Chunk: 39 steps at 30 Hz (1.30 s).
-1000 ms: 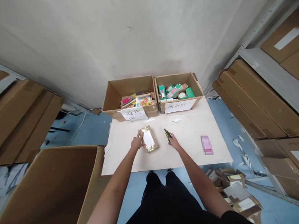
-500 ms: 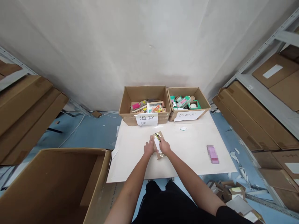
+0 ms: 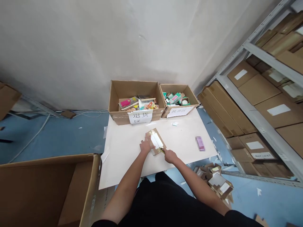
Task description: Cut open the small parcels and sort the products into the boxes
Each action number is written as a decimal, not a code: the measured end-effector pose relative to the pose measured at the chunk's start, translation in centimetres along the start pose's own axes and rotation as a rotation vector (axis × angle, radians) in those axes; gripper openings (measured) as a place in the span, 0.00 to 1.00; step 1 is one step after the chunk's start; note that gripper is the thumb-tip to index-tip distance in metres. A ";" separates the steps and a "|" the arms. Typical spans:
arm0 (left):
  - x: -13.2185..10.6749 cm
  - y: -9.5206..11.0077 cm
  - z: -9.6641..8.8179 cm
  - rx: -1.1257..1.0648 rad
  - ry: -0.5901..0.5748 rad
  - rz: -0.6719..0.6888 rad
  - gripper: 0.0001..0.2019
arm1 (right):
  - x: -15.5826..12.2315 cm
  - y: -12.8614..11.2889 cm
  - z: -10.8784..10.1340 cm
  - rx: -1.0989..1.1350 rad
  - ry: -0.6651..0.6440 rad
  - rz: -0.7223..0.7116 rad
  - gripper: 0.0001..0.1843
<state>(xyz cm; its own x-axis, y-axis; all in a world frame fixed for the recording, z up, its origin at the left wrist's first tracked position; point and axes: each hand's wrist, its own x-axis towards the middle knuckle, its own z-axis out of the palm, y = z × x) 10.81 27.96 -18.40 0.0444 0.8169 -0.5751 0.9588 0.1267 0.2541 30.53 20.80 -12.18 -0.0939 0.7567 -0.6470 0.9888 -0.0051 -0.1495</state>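
Note:
A small flat cardboard box (image 3: 162,135) with a white label and shiny tape lies on the white table (image 3: 123,157). My left hand (image 3: 146,145) rests on the box's left side with its fingers stretched out. In my right hand (image 3: 170,156) is a thin yellow-and-black box cutter (image 3: 162,150), its front at the box's near right edge. The fist hides most of the handle.
Two open cartons with paper signs, the left carton (image 3: 113,116) and the right carton (image 3: 194,104), hold small packages. A pixelated pink item (image 3: 200,143) lies right. A large open carton (image 3: 96,170) stands left; shelving (image 3: 260,116) is right, near discarded boxes (image 3: 216,181).
My right hand has moved the box cutter from the far part of the box to its near right edge. The box is turned a little, and the view has swung right.

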 end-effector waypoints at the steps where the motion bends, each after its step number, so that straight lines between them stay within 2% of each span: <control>1: 0.1 0.2 0.0 0.008 0.001 0.010 0.51 | -0.9 0.5 0.4 -0.009 -0.014 0.004 0.34; 4: 0.5 0.6 0.1 0.029 0.012 0.026 0.52 | -2.4 1.3 0.5 -0.025 -0.045 -0.008 0.33; 7: 0.6 0.8 0.3 0.037 0.018 0.018 0.53 | -2.8 2.0 0.2 0.038 0.001 -0.011 0.28; 9: 0.6 0.7 0.5 0.031 0.013 0.022 0.53 | -2.8 2.7 0.6 0.176 0.109 0.031 0.27; 12: 0.7 0.7 0.9 0.020 0.018 0.039 0.52 | -2.2 3.3 2.2 0.386 0.313 0.200 0.30; 14: 0.7 1.0 1.2 0.012 0.030 0.043 0.51 | -0.9 3.0 3.3 0.432 0.383 0.296 0.34; 18: 0.2 1.7 1.8 0.006 0.046 0.036 0.50 | 3.5 1.3 3.7 0.416 0.362 0.328 0.42; 21: -0.9 2.1 2.5 0.041 0.053 -0.017 0.47 | 6.7 0.5 2.0 0.418 0.359 0.361 0.43; 24: -2.3 2.2 3.2 0.100 0.018 -0.082 0.47 | 8.8 0.7 -0.3 0.427 0.370 0.320 0.46; 26: -3.2 2.0 3.3 0.127 -0.026 -0.105 0.46 | 9.4 1.3 -1.6 0.488 0.394 0.298 0.43; 28: -3.7 1.5 2.9 0.135 -0.028 -0.093 0.39 | 9.5 2.1 -2.2 0.642 0.422 0.306 0.37; 31: -3.5 0.8 1.7 0.128 0.064 0.014 0.28 | 8.6 3.7 -1.8 1.024 0.462 0.285 0.33; 33: -2.8 0.6 0.9 0.128 0.123 0.114 0.29 | 7.3 5.1 -0.8 1.273 0.469 0.227 0.27; 36: -1.3 0.5 0.7 0.149 0.133 0.243 0.35 | 5.4 6.9 0.9 1.479 0.352 0.180 0.16; 39: -0.2 0.4 1.5 0.184 0.099 0.278 0.35 | 4.6 7.6 2.2 1.441 0.213 0.243 0.12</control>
<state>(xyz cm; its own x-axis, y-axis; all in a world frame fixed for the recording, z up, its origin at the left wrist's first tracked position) 11.61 27.00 -19.40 0.2919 0.8577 -0.4233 0.9490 -0.2043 0.2403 37.36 22.77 -17.95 0.1981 0.7213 -0.6637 -0.0004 -0.6770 -0.7360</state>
